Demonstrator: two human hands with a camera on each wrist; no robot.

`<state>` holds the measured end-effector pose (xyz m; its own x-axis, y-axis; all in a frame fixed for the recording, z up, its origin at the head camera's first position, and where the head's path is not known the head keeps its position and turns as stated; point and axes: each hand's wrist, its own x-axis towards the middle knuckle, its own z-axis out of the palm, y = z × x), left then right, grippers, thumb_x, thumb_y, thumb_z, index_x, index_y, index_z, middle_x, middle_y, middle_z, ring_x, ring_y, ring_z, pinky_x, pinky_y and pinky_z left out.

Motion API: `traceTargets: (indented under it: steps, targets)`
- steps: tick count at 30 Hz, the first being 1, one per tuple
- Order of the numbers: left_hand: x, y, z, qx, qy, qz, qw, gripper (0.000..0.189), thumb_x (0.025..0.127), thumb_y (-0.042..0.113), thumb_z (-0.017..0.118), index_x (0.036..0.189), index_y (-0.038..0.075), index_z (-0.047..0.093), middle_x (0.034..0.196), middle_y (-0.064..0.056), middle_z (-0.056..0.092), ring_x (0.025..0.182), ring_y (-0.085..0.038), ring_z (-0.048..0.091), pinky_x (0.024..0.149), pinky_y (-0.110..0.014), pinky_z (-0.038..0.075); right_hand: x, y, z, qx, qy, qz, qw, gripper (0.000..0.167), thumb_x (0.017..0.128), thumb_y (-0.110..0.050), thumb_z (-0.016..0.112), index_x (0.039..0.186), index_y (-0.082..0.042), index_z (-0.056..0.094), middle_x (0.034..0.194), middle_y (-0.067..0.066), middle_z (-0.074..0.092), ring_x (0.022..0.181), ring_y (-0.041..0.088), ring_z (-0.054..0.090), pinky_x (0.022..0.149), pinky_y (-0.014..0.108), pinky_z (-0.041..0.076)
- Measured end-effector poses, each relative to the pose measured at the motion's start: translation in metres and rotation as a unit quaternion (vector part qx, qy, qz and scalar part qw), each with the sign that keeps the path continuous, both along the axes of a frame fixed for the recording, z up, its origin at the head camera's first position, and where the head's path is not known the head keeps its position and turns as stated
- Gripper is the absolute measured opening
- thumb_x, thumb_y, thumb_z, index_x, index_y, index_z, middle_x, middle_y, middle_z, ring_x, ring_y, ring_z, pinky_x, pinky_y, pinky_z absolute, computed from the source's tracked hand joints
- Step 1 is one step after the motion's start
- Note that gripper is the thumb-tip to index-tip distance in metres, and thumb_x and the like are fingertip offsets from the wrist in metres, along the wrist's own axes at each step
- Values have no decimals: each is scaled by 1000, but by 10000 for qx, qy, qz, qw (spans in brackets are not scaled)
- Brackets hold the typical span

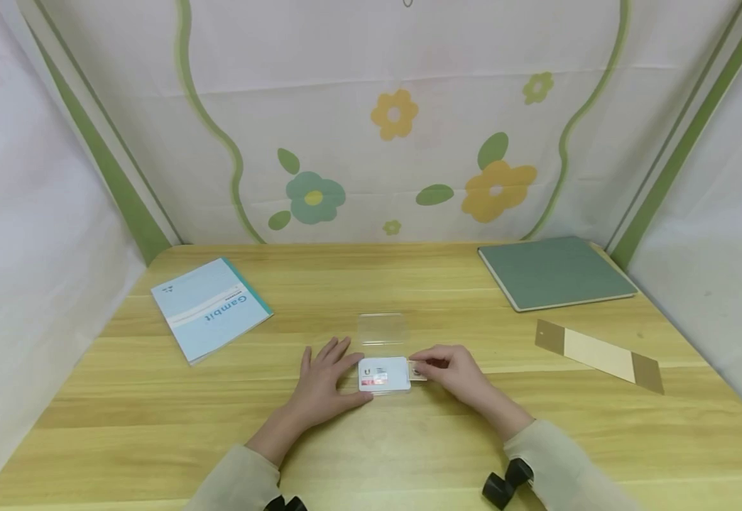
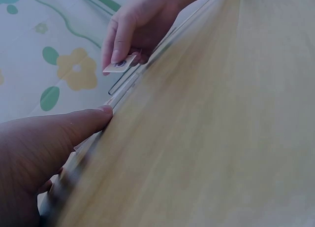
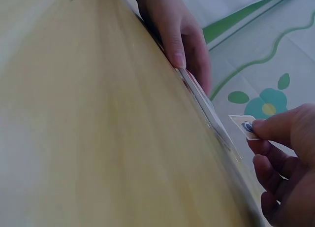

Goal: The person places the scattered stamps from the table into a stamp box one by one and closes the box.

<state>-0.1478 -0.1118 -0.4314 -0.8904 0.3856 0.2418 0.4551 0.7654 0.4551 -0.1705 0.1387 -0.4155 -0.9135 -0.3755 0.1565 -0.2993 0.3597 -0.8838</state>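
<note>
A: Where's the small pic card [image 3: 242,122]?
B: Head view, lower ctr, by the R end of the white-faced case [image 1: 395,372]. R hand [image 1: 459,372] pinches it btwn thumb & fingers.
A: L hand [image 1: 324,387]?
B: Relaxed, fingers spread; thumb touches the case's near edge, index approx at its far L corner.
A: Rest?
B: Clear flap [image 1: 381,328] just above the case; blue notebook [image 1: 212,316] mid-left, green book [image 1: 556,275] mid-right, tan-and-cream strip [image 1: 599,355] below that.

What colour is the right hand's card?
The card is cream with a dark mark, clearest in the right wrist view.
</note>
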Motion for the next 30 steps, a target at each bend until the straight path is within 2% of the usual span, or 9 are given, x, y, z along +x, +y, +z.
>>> traceTargets:
  steps: [4, 7, 11, 13, 21, 30]
  targets:
    - [1, 1, 1, -37, -12, 13, 10000, 63, 69, 54, 61, 119, 18, 52, 134, -10, 33, 125, -28, 20, 93, -57, 2, -1, -12, 3, -105, -95, 82, 9999, 17, 78, -10, 63, 91, 0, 67, 87, 9, 63, 69, 12, 52, 58, 23, 43]
    - [1, 1, 1, -63, -19, 6, 10000, 63, 69, 54, 61, 120, 17, 52, 134, -10, 33, 125, -28, 20, 93, -57, 3, 2, -21, 11, -119, -93, 176, 9997, 15, 78, -4, 62, 90, 4, 65, 87, 13, 63, 70, 13, 53, 59, 22, 43]
    - [1, 1, 1, -52, -10, -10, 10000, 63, 70, 54, 61, 120, 17, 52, 134, -10, 33, 125, -28, 20, 93, -57, 3, 9, -30, 22, 15, -53, 207, 9998, 13, 77, 2, 60, 89, 7, 64, 87, 16, 62, 71, 17, 52, 60, 22, 43]
    - [1, 1, 1, -55, 13, -12, 10000, 63, 70, 54, 61, 120, 17, 52, 134, -10, 33, 125, -28, 20, 93, -57, 3, 11, -32, 23, 113, 3, 174, 9998, 13, 77, 3, 60, 89, 6, 65, 86, 15, 62, 70, 17, 51, 59, 22, 42]
    - [0, 0, -1, -84, 27, -22, 10000, 64, 70, 56, 59, 120, 18, 51, 135, -9, 32, 125, -27, 19, 93, -57, 2, -3, -27, -6, 615, 325, -33, 9976, 12, 76, -8, 65, 88, -6, 68, 70, -4, 51, 63, 12, 43, 53, 22, 37]
    - [0, 0, 0, -82, -13, -9, 10000, 63, 70, 56, 59, 120, 18, 51, 135, -10, 32, 125, -27, 19, 93, -57, 2, -4, -28, -10, 858, 684, -22, 9940, 11, 76, -9, 66, 86, -10, 69, 69, -6, 47, 62, 13, 42, 53, 24, 37]
